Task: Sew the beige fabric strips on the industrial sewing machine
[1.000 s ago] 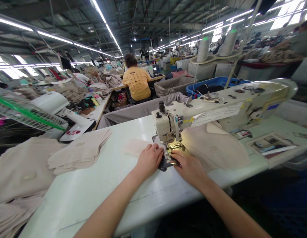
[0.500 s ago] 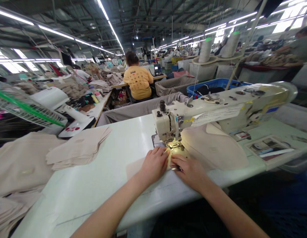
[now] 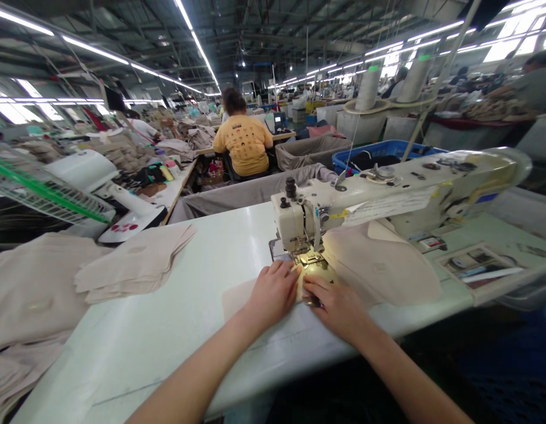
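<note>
A cream sewing machine stands on the pale green table, its lit presser-foot area just ahead of both hands. My left hand presses on a beige fabric piece, fingers together and bent, close to the needle area. The piece sticks out to the left from beneath that hand. My right hand is closed in a pinch at the same piece's right edge, beside a small metal part. The fingertips nearly meet, and much of the fabric is hidden under them.
More beige fabric pieces lie under the machine arm at right. Stacked pieces and a white fan are at left. A tool tray sits at right. A co-worker in a yellow shirt sits ahead, beyond a grey cloth bin.
The fabric edge between my fingertips has shifted slightly and lies flatter. Both hands stay almost in place by the needle. The view has moved a little.
</note>
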Motion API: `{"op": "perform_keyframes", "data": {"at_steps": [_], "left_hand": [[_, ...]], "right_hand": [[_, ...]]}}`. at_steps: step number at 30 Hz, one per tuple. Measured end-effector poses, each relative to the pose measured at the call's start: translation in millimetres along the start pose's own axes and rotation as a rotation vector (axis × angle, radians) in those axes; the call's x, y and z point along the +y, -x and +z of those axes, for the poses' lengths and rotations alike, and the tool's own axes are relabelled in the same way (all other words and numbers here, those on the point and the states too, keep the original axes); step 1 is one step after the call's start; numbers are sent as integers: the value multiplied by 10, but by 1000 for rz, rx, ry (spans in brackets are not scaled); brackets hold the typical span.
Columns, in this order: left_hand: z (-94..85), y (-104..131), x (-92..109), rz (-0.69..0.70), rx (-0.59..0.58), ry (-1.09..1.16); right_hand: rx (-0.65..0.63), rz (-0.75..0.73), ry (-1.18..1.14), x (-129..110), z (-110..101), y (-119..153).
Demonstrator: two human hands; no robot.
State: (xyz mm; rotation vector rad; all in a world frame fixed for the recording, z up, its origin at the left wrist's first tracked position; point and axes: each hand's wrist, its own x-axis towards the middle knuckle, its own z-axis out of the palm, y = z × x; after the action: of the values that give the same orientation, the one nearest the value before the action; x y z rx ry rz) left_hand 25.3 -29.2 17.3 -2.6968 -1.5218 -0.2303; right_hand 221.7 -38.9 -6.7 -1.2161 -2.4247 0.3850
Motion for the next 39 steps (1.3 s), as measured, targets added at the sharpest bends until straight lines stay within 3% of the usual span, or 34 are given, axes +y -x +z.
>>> {"op": "perform_keyframes", "data": {"at_steps": [6, 11, 14, 27, 39], "left_hand": [[-7, 13, 41, 13, -16, -33], [-17, 221, 190, 135, -62, 56], [-21, 295, 206, 165, -29, 77], [-39, -127, -205, 140, -7, 48], [111, -110, -342, 139, 120, 88]], "right_hand": [[-23, 9, 15, 1, -23, -37], [-42, -16, 26, 13, 1, 106], [-37, -19, 21, 20, 24, 146], [-90, 92, 140, 3, -119, -349], [-25, 109, 104, -46, -1, -144]]}}
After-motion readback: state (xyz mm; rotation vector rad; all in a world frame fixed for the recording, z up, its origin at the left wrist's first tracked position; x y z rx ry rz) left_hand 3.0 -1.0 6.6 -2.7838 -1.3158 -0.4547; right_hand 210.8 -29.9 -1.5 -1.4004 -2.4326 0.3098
